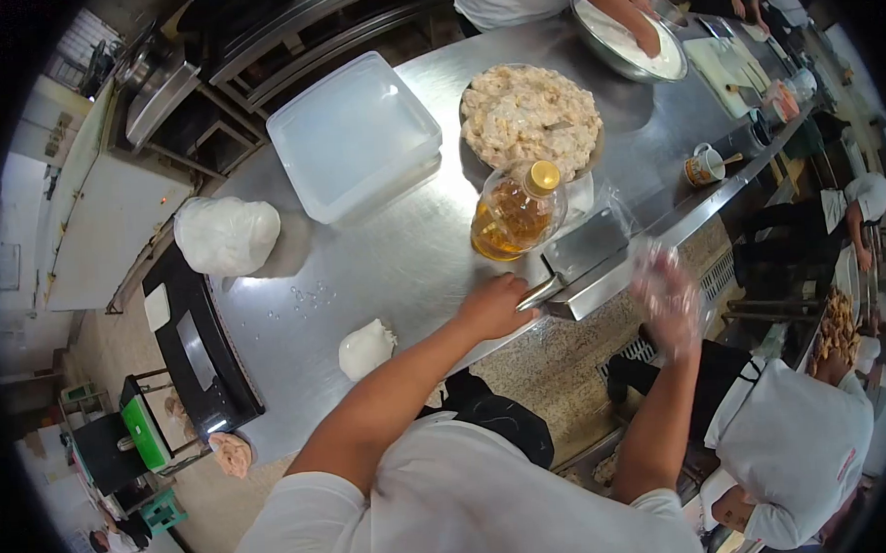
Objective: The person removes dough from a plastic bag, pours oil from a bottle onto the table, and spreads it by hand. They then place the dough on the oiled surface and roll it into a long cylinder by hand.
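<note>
My left hand is closed around the metal handle of a cleaver, whose broad blade lies over a steel tray at the table's near edge. Over the right end of that tray is my right hand, in a clear plastic glove; it is blurred and its fingers cannot be made out. Just behind the cleaver stands an oil bottle with a yellow cap. A large bowl heaped with a pale, chunky mixture is beyond the bottle.
A translucent lidded container, a white plastic-wrapped bundle and a white lump sit on the steel table. Across it, a person's hand reaches into a bowl of white powder. Another person is close at right.
</note>
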`<control>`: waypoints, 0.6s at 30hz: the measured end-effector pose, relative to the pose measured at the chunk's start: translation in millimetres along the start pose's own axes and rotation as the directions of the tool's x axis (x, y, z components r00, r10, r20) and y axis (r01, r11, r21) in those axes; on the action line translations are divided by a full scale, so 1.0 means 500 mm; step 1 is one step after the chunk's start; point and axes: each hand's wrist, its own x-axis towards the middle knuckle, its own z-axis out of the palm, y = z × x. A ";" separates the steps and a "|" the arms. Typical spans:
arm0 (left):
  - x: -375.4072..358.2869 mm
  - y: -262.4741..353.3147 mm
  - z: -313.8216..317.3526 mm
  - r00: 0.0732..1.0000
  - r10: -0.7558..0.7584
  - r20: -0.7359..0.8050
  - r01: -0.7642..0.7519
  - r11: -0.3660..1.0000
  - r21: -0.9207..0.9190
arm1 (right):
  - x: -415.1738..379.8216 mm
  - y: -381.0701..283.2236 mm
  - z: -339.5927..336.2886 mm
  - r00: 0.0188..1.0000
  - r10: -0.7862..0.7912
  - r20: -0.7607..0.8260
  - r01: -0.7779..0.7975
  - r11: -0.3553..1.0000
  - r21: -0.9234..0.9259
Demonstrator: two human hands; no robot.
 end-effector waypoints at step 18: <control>-0.075 0.052 -0.315 0.760 0.181 -0.624 -0.312 0.944 -0.106 | -0.298 -0.037 0.168 0.913 -0.234 0.335 -0.032 0.777 0.629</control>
